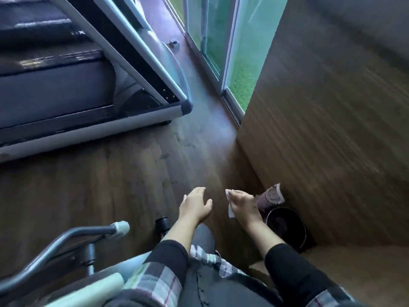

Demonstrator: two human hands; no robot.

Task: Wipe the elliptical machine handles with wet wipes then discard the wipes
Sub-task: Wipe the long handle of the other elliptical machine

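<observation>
A treadmill (66,85) fills the upper left of the frame, its grey frame rail ending in a dark corner cap near the centre. At lower left sits the grey tubing of a machine (66,238), with a pale grip end and a small black wheel (162,224) just to its right. The floor (99,185) is dark wood plank, running from the left edge up the middle to a glass door (221,52) at top centre, with green grass behind it. A brown wood-grain wall (332,129) takes the right side.

At lower centre the left hand (194,206) hangs over the floor, fingers relaxed and a little spread, holding nothing. Just right of it, apart, the right hand (242,206) pinches a white wipe (230,204); the wipe shows at the fingertips and hangs below the palm. Right of that hand, partly hidden by it, a wipes pack (273,196) stands against the wall, and a round black bin (286,227) sits on the floor below it, beside the right wrist. The wipe is left of the bin's rim, not over it. Both forearms wear black sleeves under a plaid shirt (152,282).
</observation>
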